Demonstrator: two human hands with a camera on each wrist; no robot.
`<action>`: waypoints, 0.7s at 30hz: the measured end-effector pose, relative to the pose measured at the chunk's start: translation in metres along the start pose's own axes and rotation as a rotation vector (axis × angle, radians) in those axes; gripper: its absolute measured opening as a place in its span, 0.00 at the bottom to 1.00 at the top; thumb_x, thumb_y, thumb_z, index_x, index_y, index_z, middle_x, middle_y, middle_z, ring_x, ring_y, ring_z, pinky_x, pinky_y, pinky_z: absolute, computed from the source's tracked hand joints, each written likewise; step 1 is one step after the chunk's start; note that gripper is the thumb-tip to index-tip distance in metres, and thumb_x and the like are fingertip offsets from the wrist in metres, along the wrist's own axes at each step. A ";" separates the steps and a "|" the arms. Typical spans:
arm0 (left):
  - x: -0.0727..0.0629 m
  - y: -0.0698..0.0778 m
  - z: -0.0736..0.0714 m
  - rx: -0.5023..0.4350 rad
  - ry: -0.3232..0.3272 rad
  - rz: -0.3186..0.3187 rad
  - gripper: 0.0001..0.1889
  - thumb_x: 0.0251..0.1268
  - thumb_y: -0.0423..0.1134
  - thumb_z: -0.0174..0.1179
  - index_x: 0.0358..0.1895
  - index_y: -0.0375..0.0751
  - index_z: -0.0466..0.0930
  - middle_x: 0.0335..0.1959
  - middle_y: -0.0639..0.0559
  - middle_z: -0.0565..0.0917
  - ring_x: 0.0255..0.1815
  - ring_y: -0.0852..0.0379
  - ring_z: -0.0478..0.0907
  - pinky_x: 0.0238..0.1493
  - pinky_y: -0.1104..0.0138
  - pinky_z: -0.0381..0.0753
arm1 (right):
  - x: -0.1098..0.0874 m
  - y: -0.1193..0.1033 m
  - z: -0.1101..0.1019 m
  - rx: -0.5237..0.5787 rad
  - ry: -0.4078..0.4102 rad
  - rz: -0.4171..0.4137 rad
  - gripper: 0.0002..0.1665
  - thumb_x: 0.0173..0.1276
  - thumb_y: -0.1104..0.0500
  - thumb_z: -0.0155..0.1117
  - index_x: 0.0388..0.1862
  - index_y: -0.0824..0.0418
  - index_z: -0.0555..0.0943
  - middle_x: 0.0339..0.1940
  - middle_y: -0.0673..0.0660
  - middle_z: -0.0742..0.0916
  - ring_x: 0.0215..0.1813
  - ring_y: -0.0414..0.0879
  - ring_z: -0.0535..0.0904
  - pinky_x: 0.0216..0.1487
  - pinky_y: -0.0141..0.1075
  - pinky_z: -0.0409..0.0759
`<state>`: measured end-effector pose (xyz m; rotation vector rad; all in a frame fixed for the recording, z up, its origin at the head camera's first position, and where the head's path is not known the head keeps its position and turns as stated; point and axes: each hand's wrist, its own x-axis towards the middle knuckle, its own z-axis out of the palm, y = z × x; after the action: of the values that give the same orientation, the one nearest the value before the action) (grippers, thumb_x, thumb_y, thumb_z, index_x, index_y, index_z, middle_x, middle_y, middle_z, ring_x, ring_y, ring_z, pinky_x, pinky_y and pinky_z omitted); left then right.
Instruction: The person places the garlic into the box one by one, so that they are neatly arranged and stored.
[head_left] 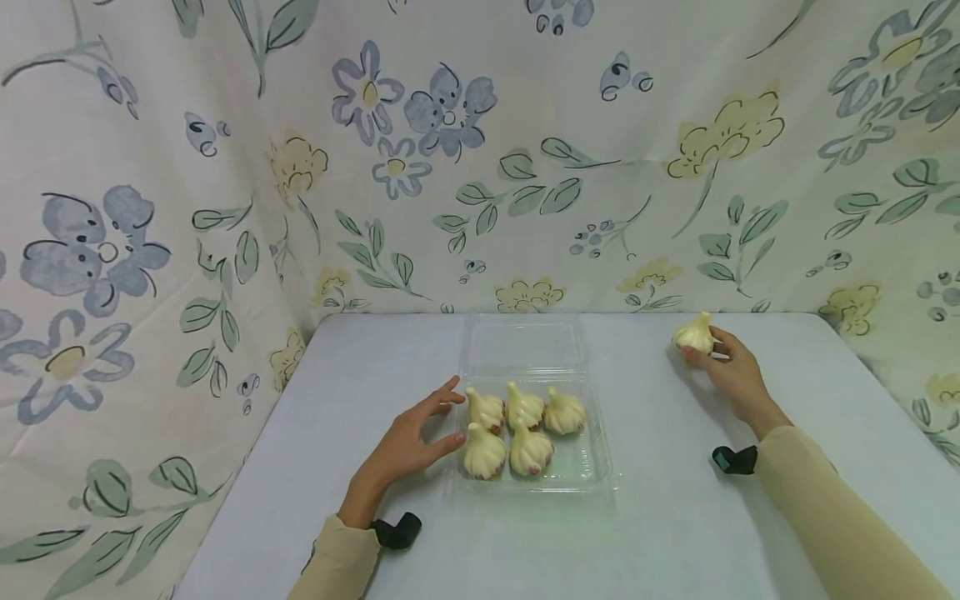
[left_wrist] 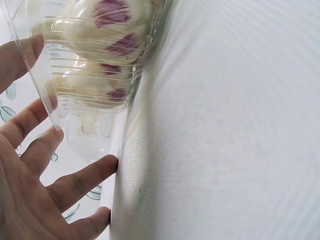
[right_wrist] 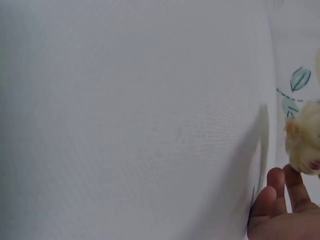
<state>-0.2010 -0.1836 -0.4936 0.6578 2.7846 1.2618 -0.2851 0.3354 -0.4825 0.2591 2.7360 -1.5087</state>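
At the far right of the table my right hand (head_left: 737, 382) pinches a garlic bulb (head_left: 694, 336) between thumb and fingers. In the right wrist view this bulb (right_wrist: 306, 140) shows at the right edge, partly cut off. A clear plastic clamshell box (head_left: 581, 467) lies with its lid (head_left: 525, 346) folded back. Several garlic bulbs (head_left: 531, 452) sit inside, in two rows. My left hand (head_left: 401, 442) has its fingers spread along the box's left side. The left wrist view puts the fingertips (left_wrist: 55, 134) right at the box rim, with purple-marked bulbs (left_wrist: 102, 77) behind the ribbed wall.
The box's front right part holds no bulb. A white cloth covers the table (head_left: 660, 533), its far edge against a flower-print curtain (head_left: 525, 225) that also hangs on the left and right. Black wrist bands (head_left: 397, 531) sit at both cuffs.
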 end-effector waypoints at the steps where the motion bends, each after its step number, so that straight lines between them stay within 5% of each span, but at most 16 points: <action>1: 0.000 0.000 0.000 0.001 -0.001 -0.004 0.37 0.66 0.56 0.66 0.77 0.59 0.65 0.77 0.60 0.70 0.71 0.48 0.76 0.70 0.35 0.67 | 0.000 0.000 0.000 -0.002 -0.001 0.001 0.56 0.72 0.33 0.58 0.84 0.60 0.48 0.76 0.75 0.65 0.63 0.59 0.68 0.48 0.40 0.69; 10: 0.000 0.000 0.000 -0.003 0.006 -0.002 0.40 0.66 0.55 0.66 0.79 0.59 0.61 0.71 0.60 0.76 0.70 0.47 0.77 0.70 0.34 0.66 | -0.002 0.000 0.002 0.019 -0.012 0.022 0.56 0.72 0.32 0.59 0.84 0.59 0.48 0.77 0.74 0.64 0.65 0.60 0.68 0.50 0.41 0.70; 17: -0.002 0.002 -0.001 -0.009 -0.004 0.008 0.29 0.67 0.56 0.65 0.69 0.55 0.73 0.82 0.68 0.58 0.70 0.47 0.77 0.70 0.35 0.67 | -0.006 -0.002 0.003 0.014 -0.036 0.005 0.56 0.72 0.33 0.60 0.84 0.58 0.49 0.77 0.72 0.65 0.56 0.45 0.70 0.40 0.28 0.76; 21: -0.003 0.002 -0.001 -0.014 -0.005 0.009 0.29 0.67 0.56 0.65 0.68 0.53 0.73 0.82 0.67 0.57 0.70 0.47 0.77 0.70 0.35 0.67 | -0.008 -0.002 0.005 0.013 -0.039 0.008 0.55 0.71 0.32 0.60 0.84 0.57 0.49 0.76 0.72 0.65 0.55 0.46 0.70 0.40 0.29 0.77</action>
<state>-0.1978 -0.1840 -0.4916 0.6717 2.7699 1.2778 -0.2775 0.3291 -0.4823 0.2371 2.6929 -1.5142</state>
